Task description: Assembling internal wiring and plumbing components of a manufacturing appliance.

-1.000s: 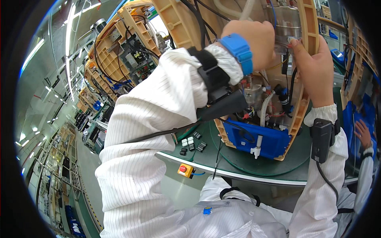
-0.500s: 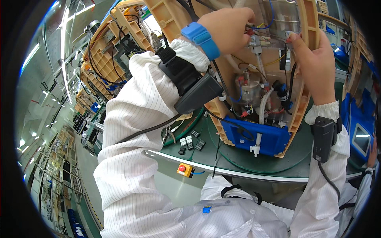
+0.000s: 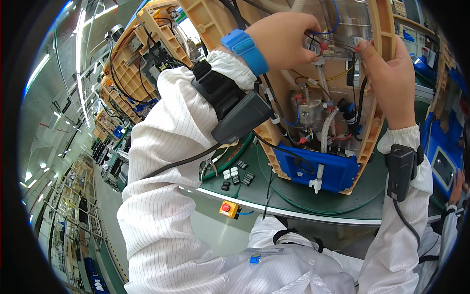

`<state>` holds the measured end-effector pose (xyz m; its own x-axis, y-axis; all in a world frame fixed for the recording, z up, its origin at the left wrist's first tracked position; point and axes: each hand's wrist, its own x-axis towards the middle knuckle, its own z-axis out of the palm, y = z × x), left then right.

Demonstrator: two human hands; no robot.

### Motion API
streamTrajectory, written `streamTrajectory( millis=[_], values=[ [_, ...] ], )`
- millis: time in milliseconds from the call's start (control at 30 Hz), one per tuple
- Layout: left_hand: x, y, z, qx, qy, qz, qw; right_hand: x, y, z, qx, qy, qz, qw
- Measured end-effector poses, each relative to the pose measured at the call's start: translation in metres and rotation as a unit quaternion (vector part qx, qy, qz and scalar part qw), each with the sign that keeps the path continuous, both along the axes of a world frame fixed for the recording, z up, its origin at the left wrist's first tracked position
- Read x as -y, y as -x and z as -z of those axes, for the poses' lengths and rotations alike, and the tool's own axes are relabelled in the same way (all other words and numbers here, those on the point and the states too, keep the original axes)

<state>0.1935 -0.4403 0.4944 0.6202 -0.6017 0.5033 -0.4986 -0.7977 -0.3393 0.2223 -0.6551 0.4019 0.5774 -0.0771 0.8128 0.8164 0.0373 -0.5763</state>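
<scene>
Inspector: State the left hand.
Recorder: The left hand (image 3: 281,41) is above the blue panel (image 3: 320,169). Its thumb and forefinger are parted beside a red fitting (image 3: 323,45), high above the panel; whether they pinch anything, I cannot tell.
Inspector: And the right hand?
Recorder: The right hand (image 3: 391,81) is above the panel's right end. Its thumb is at a small pale part (image 3: 356,41); the other fingers pass behind the tan frame (image 3: 383,29), their closure hidden.
Inspector: Surroundings?
Recorder: 1 braided hose (image 3: 324,134) rises just above the panel. Left of it, 1 pair of pliers (image 3: 210,165) and loose connectors (image 3: 235,177) lie on the green bench (image 3: 293,200). 1 co-worker's hand (image 3: 458,186) is well to its right.
</scene>
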Motion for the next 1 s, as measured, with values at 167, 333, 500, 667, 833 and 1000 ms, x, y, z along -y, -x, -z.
streamTrajectory(
  millis=[167, 333, 500, 667, 833, 1000],
  values=[
    [-0.004, -0.001, -0.003, -0.013, 0.018, 0.041, 0.999, 0.0, 0.003, -0.002, -0.02, 0.007, 0.01, 1.0],
    [0.006, 0.004, -0.014, -0.035, 0.0, -0.023, 0.999, -0.001, 0.003, -0.002, -0.016, 0.005, 0.018, 1.0],
    [0.007, 0.012, -0.023, -0.052, -0.01, 0.03, 0.998, -0.003, 0.005, -0.002, -0.029, 0.0, 0.013, 1.0],
    [0.011, 0.022, -0.01, 0.025, 0.012, 0.071, 0.997, 0.0, 0.0, 0.0, -0.015, 0.0, 0.011, 1.0],
    [0.034, 0.036, -0.017, 0.07, -0.063, -0.098, 0.991, -0.001, 0.0, 0.0, 0.001, -0.006, 0.005, 1.0],
    [0.031, 0.033, -0.028, 0.081, -0.171, -0.037, 0.981, -0.001, 0.002, -0.001, -0.005, 0.007, 0.016, 1.0]
  ],
)
